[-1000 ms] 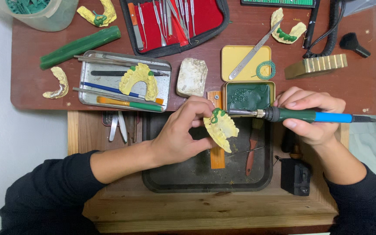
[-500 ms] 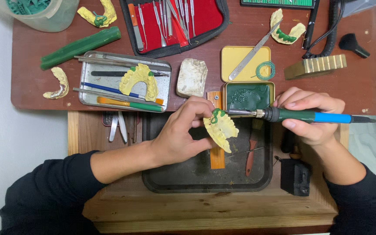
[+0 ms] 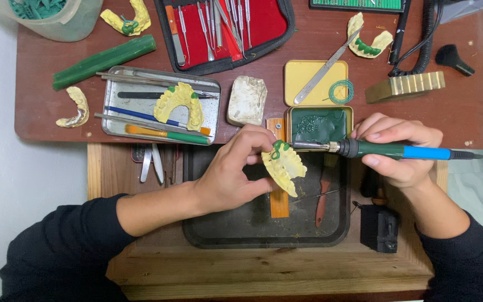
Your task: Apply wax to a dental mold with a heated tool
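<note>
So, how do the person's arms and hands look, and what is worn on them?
Both arms wear long black sleeves, pushed up so the forearms are bare. The left hand and the right hand are bare: no gloves. No rings, watch or bracelet are visible. The fingernails look short and plain.

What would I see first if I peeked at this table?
Right in the middle, the left hand holds a yellow teeth mould with green wax on it, above a dark tray. The right hand points a green and blue heated tool at it. At the top lies an open red case of metal tools, and at the left a silver tin with another yellow mould.
</note>
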